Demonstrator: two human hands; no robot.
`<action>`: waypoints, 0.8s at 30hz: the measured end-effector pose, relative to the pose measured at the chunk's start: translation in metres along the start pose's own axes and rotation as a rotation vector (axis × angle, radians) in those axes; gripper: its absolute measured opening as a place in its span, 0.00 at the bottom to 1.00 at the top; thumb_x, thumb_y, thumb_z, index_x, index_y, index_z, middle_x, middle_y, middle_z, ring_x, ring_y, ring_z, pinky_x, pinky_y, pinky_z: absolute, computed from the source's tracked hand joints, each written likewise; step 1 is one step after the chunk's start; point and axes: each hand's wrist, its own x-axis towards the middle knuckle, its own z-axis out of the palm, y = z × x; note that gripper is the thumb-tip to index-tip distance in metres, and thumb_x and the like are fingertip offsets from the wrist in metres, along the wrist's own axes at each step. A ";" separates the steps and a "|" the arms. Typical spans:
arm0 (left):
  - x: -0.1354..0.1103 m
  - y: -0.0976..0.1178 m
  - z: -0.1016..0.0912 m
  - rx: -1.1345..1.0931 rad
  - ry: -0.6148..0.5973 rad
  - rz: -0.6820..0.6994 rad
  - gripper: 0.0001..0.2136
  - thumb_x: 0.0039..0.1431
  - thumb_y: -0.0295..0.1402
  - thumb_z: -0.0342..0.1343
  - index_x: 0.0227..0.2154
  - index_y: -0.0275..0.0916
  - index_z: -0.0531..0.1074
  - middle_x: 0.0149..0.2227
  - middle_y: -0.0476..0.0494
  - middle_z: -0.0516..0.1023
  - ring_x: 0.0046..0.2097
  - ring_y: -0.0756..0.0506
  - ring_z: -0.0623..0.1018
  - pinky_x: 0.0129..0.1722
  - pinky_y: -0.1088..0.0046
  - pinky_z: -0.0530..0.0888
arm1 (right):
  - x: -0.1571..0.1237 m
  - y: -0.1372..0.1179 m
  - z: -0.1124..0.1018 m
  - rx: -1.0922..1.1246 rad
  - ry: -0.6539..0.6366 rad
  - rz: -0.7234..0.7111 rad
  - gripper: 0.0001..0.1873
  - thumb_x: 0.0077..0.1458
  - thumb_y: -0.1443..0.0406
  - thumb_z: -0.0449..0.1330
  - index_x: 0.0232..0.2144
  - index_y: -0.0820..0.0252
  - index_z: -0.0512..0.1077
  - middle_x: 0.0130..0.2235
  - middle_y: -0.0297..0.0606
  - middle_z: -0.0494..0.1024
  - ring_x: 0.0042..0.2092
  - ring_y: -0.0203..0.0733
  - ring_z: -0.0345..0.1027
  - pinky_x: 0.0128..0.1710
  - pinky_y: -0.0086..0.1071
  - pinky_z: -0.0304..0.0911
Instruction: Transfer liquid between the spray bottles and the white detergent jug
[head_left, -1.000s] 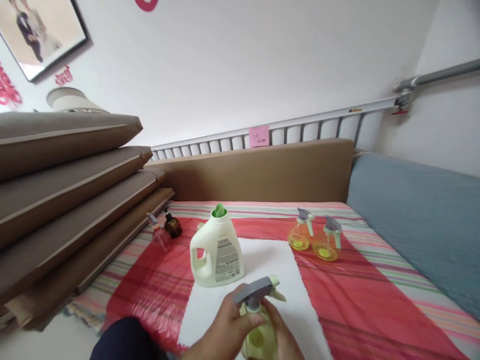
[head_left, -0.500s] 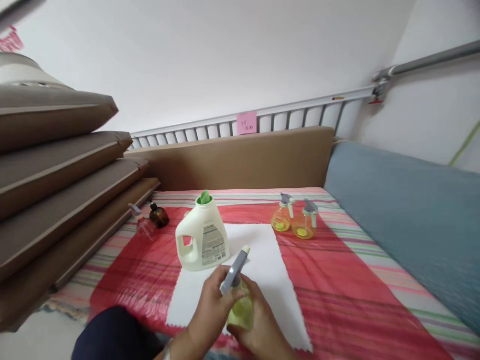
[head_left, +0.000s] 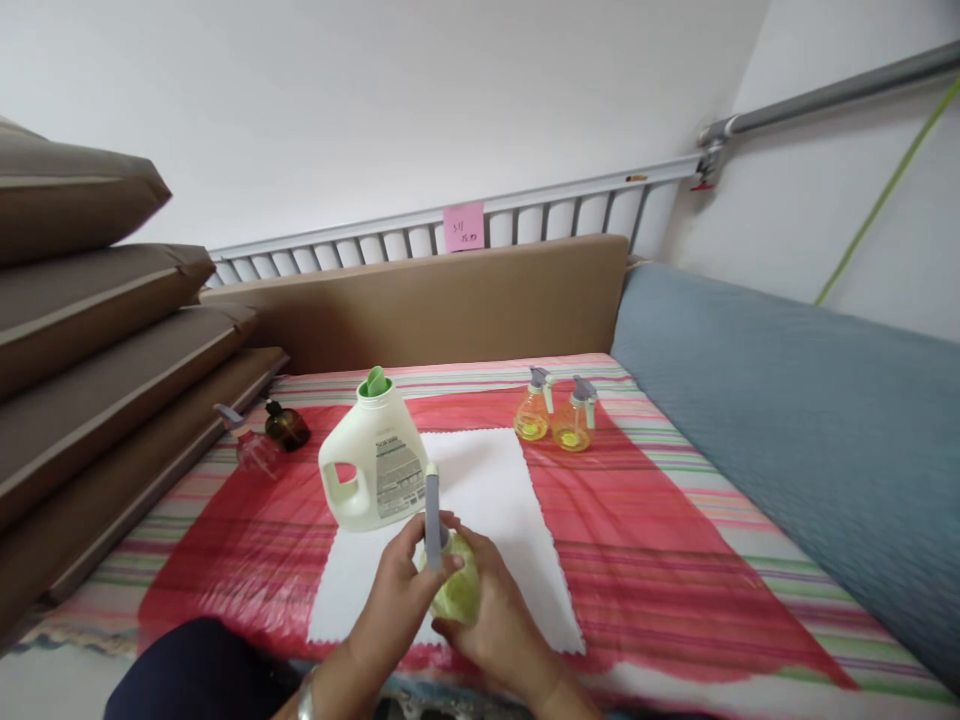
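Low over the front of a white mat [head_left: 495,490], both hands are on a yellow-green spray bottle [head_left: 461,592] with a grey spray head. My left hand [head_left: 401,585] closes around its neck and spray head, fingers wrapped. My right hand [head_left: 495,610] grips the bottle's body from the right side. The bottle is tilted, and the fingers hide part of it. Just beyond my left hand a large cream detergent jug [head_left: 375,450] stands upright on the mat, with a green spout in its uncapped mouth.
Two spray bottles with yellow liquid [head_left: 532,415] stand right of the mat on red sheeting [head_left: 637,540]. A pink spray bottle [head_left: 257,450] and a brown bottle [head_left: 287,427] are at the left. Stacked brown cushions [head_left: 97,310] line the left; a blue padded panel [head_left: 772,400] borders the right.
The view has shifted, so the whole scene sits further left. The held bottle has turned in my hands, its spray head now pointing more upright. Both hands keep their hold.
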 end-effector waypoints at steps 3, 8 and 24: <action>0.002 -0.002 -0.006 -0.157 -0.165 -0.048 0.16 0.53 0.36 0.58 0.46 0.43 0.72 0.48 0.42 0.75 0.52 0.40 0.71 0.52 0.64 0.65 | -0.001 0.002 0.000 -0.002 0.006 0.026 0.50 0.31 0.76 0.66 0.57 0.51 0.53 0.56 0.40 0.62 0.58 0.48 0.56 0.58 0.42 0.52; 0.004 -0.007 -0.007 -0.144 0.004 0.018 0.11 0.45 0.31 0.64 0.34 0.40 0.76 0.37 0.45 0.80 0.42 0.41 0.75 0.46 0.67 0.68 | 0.000 -0.006 0.000 0.024 -0.021 0.004 0.51 0.31 0.77 0.64 0.58 0.49 0.51 0.57 0.38 0.61 0.58 0.46 0.55 0.58 0.40 0.52; 0.014 0.024 -0.010 -0.494 0.348 0.106 0.09 0.50 0.33 0.62 0.35 0.40 0.71 0.35 0.50 0.75 0.41 0.48 0.72 0.48 0.68 0.66 | -0.003 0.006 -0.001 -0.195 -0.028 0.101 0.50 0.32 0.71 0.69 0.58 0.54 0.52 0.56 0.42 0.60 0.58 0.48 0.54 0.59 0.40 0.50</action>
